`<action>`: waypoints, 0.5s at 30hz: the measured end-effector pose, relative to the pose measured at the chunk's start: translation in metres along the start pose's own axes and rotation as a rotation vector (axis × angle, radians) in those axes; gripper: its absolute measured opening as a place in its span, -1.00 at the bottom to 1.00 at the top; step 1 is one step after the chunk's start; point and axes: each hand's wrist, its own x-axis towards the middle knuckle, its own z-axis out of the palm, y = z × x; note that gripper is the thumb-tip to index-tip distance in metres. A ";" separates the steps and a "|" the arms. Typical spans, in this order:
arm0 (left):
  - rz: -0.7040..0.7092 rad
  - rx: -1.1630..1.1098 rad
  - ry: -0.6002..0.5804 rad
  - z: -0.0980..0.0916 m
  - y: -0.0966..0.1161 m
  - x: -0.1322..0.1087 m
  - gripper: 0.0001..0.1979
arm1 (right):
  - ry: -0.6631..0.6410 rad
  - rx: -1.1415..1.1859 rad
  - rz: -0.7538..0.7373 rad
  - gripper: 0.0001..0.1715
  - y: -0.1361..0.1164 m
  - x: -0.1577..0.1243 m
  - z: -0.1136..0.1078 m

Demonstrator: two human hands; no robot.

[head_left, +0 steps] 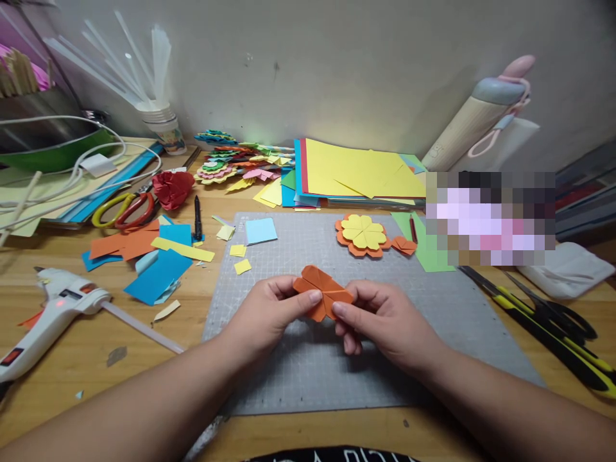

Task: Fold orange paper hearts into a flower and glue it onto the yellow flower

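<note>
Both hands hold a folded orange paper piece (321,290) just above the grey cutting mat (298,372). My left hand (269,314) pinches its left side, thumb on top. My right hand (385,317) grips its right side with thumb and curled fingers. Farther back on the mat lies a finished yellow-and-orange paper flower (362,235) with a small orange folded heart (403,244) beside it.
A white glue gun (52,308) lies at the left. Blue, orange and yellow paper scraps (154,256), red-and-yellow scissors (125,209) and a red paper rose (172,188) are beyond it. Coloured paper sheets (356,170) are stacked at the back. Black-and-yellow scissors (553,327) lie at the right.
</note>
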 end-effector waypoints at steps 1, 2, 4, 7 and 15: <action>0.008 0.024 -0.009 0.000 0.000 0.000 -0.80 | -0.007 -0.010 0.003 -0.66 0.000 0.000 0.000; 0.019 0.054 -0.011 0.000 0.001 -0.001 -0.80 | -0.017 -0.028 0.007 -0.65 0.000 -0.001 0.001; 0.050 0.121 0.023 0.001 0.002 -0.003 -0.81 | -0.015 -0.074 -0.001 -0.70 0.000 -0.002 0.003; 0.114 0.221 0.098 0.006 0.006 -0.008 -0.82 | 0.109 -0.150 -0.136 -0.74 0.002 -0.003 0.005; 0.211 0.360 0.101 0.015 0.012 -0.014 -0.87 | 0.213 -0.397 -0.565 -0.90 -0.005 -0.007 0.004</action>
